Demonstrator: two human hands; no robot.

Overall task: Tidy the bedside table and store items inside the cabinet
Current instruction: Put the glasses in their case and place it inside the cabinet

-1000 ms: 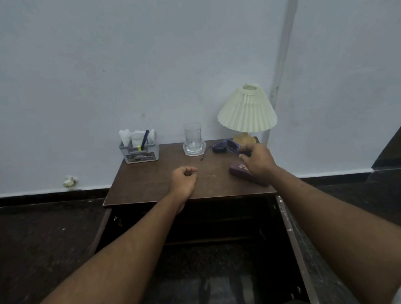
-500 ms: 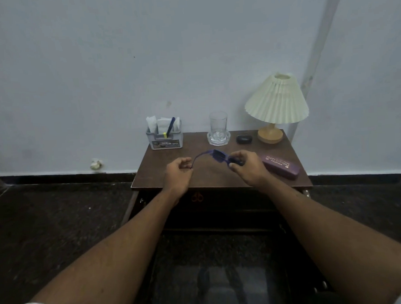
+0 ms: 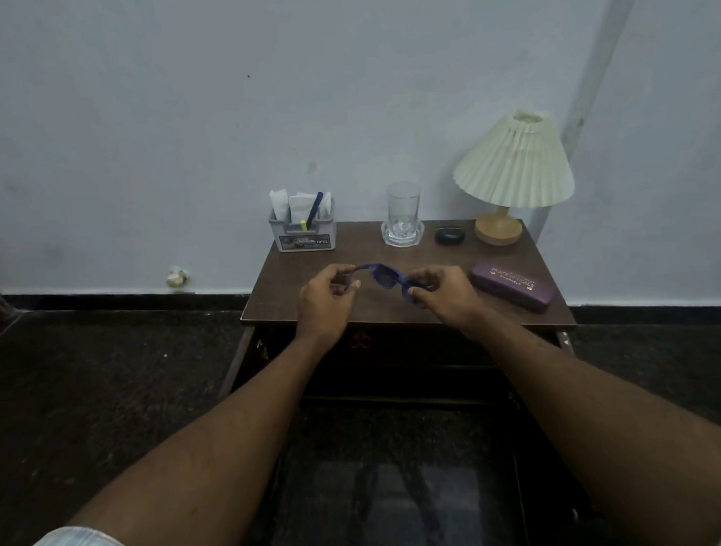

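My L hand (image 3: 324,297) & R hand (image 3: 441,293) each pinch an end of the purple glasses (image 3: 382,276), held above the bedside table (image 3: 276,296); purple case (image 3: 514,285) lies closed, R of my hands.

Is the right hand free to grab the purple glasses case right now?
Probably not yet. The right hand and the left hand both grip the purple glasses. The case lies closed just right of that hand, with nothing between them, so reach looks easy once it lets go.
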